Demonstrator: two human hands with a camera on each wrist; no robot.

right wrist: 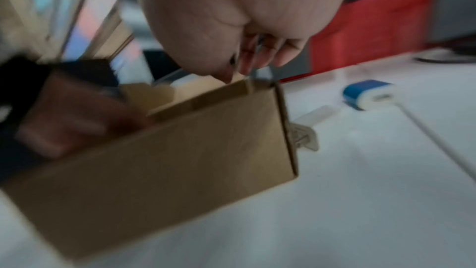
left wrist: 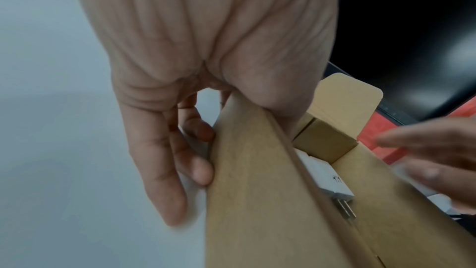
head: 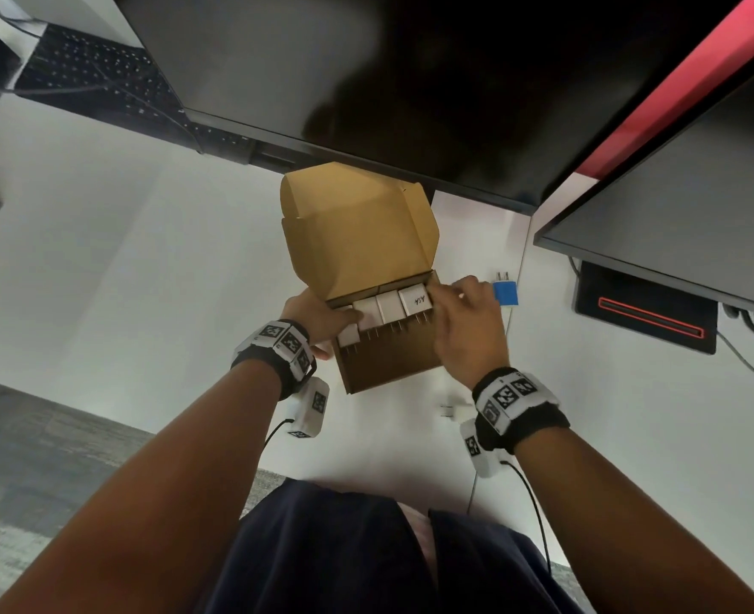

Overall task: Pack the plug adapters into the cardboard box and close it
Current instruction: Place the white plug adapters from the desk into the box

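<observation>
Cardboard box [head: 392,370] between both hands.

You have a white desk [head: 122,268] in front of you, with a large dark monitor [head: 366,82] hanging over its far edge and a second dark screen [head: 676,206] to the right, a red strip [head: 676,82] running between the two. A black keyboard [head: 100,77] lies at the far left behind the big monitor, and a black base with a red glowing outline [head: 645,312] sits under the right screen, a grey cable [head: 747,361] trailing beside it. Grey carpet [head: 34,458] shows below the desk's near edge, and dark navy clothing [head: 322,547] fills the bottom of your head view.
</observation>
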